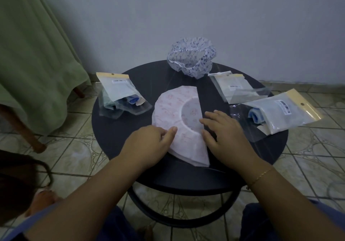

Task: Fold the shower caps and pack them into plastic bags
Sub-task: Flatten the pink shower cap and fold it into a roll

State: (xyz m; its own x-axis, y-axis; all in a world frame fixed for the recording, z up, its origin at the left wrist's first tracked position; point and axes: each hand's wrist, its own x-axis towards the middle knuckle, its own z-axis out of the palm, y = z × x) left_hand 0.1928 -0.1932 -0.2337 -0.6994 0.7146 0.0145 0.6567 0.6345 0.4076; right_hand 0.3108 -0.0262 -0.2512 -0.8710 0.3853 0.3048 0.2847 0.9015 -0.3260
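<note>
A pink-patterned shower cap [171, 113] lies folded in a half circle in the middle of the round black table [130, 139]. My left hand [151, 141] rests on its near left edge, with its fingers curled on the fabric. My right hand [222, 130] lies flat with straight fingers at the cap's straight right edge. A blue-patterned shower cap [192, 57] sits puffed up at the table's far edge. A packed plastic bag [121, 95] lies at the left. An empty plastic bag [235, 89] and another packed bag [281, 113] lie at the right.
A green cloth [31, 53] hangs over furniture with a wooden leg [22, 128] at the left. Behind the table is a grey wall, and patterned floor tiles lie around it. My knees are under the table's near edge.
</note>
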